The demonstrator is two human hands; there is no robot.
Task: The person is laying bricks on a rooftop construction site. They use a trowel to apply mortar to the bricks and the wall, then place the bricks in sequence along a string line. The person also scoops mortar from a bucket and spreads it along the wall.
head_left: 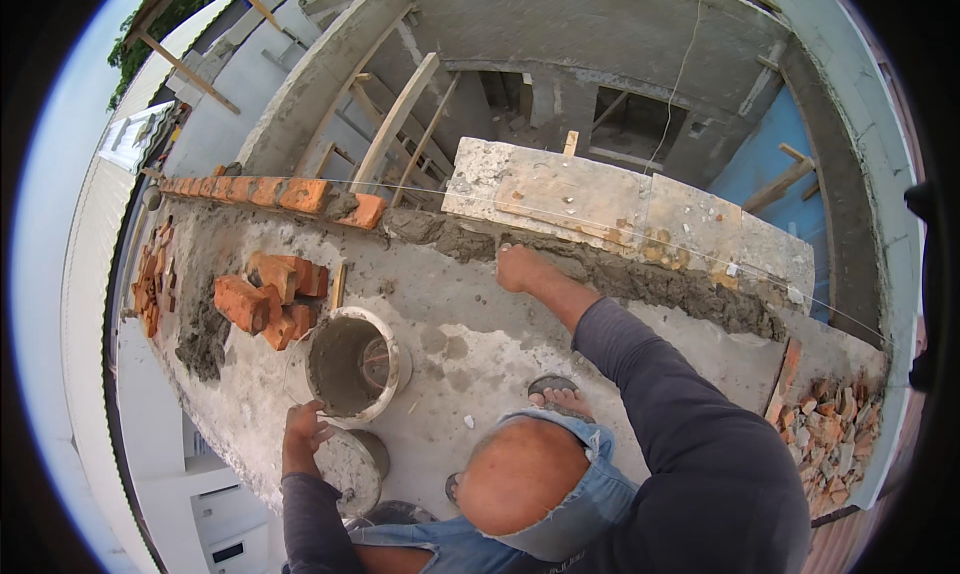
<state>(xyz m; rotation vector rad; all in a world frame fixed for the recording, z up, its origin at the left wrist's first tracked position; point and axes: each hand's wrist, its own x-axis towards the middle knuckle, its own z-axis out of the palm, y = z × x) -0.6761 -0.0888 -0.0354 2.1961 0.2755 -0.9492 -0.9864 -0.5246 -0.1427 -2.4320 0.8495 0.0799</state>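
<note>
My right hand (522, 268) is closed at the strip of wet grey mortar (690, 286) along the wall's edge. Whatever it grips is hidden by the fingers. My left hand (303, 434) hangs beside a round bucket (396, 352) with grey mortar coating its inside, fingers loosely apart and holding nothing. A second mortar-smeared bucket (362, 466) stands just below that hand. To the left of my right hand, a row of orange bricks (266, 191) sits along the same edge, ending at a brick (363, 211). A thin string (590, 220) stretches above the mortar line.
A pile of loose bricks (270, 299) lies left of the bucket, near a mortar heap (203, 342). Broken brick rubble (835, 439) fills the right corner. Beyond the edge are a worn board (560, 189), timber props (398, 119) and a drop into a walled space.
</note>
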